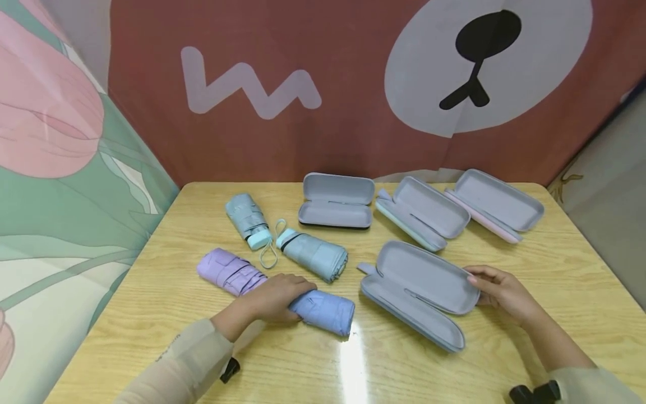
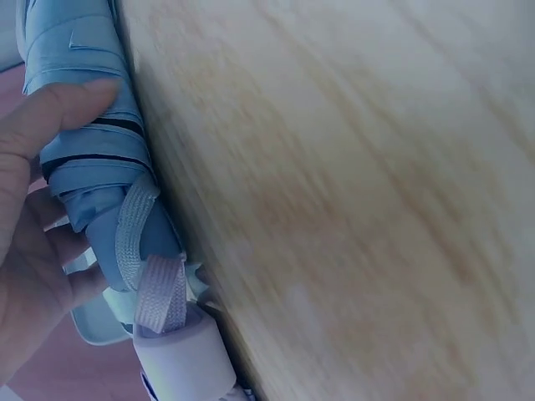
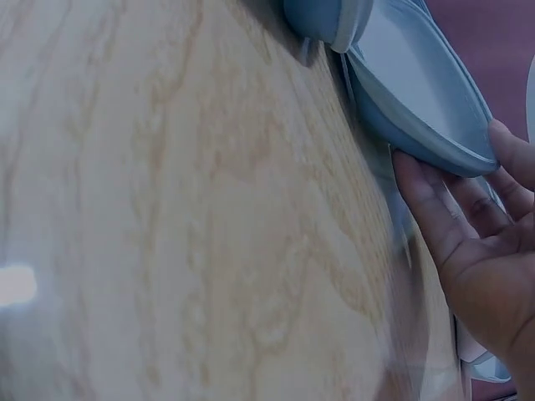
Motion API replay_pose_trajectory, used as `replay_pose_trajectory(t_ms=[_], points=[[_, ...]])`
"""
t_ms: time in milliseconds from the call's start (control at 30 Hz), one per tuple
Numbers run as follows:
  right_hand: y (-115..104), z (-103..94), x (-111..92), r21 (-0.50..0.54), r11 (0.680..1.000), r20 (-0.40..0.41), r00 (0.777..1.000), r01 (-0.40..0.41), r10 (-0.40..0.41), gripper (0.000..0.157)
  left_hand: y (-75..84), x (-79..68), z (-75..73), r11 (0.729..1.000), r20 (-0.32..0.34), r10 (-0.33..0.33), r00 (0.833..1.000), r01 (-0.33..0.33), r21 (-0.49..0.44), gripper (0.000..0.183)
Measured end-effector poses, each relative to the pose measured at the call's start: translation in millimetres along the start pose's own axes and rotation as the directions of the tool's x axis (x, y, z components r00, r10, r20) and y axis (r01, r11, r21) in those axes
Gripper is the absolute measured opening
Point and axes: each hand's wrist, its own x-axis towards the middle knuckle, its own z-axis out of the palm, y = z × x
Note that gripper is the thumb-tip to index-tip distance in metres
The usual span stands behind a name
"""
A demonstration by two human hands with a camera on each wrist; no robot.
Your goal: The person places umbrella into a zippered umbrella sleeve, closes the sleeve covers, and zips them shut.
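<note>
My left hand (image 1: 276, 297) grips a folded blue umbrella (image 1: 327, 312) lying on the table, thumb over its wrapped cloth in the left wrist view. Its handle end meets the pale handle (image 2: 184, 359) of a folded purple umbrella (image 1: 227, 269). To the right, an open grey-blue glasses case (image 1: 429, 275) lies with its lining facing up. My right hand (image 1: 507, 294) pinches the right end of its lid, thumb on the rim and fingers beneath, as the right wrist view shows.
Two folded teal umbrellas (image 1: 246, 216) (image 1: 314, 255) lie behind my left hand. Further back stand three open glasses cases: a black-based one (image 1: 335, 213), a mint one (image 1: 429, 207) and a pink one (image 1: 497, 202). A printed cloth (image 1: 252, 146) hangs behind the table.
</note>
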Motion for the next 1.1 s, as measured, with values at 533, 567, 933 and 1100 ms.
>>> replay_pose_trajectory(t_ms=[533,567,933,1100], points=[[-1,3.5,1,0.06,0.998,-0.053,0.998,0.027,-0.024,0.025,3.0,12.2,-7.8,0.999,-0.056,0.014,0.998,-0.016,-0.037,0.056],[-1,3.4,1,0.054,0.998,-0.064,0.998,0.024,-0.021,0.025,3.3,13.9,-9.4,0.999,-0.062,0.013,0.998,-0.015,-0.043,0.056],[-3,2.0,-5,0.076,0.996,-0.105,0.994,0.044,-0.036,0.028,0.8,21.8,-29.1,0.996,-0.131,0.046,0.99,-0.055,-0.064,0.054],[-1,-0.6,-3,0.066,0.996,-0.096,0.994,0.057,-0.05,0.026,-0.5,27.1,-37.2,0.997,-0.145,0.053,0.988,-0.06,-0.05,0.055]])
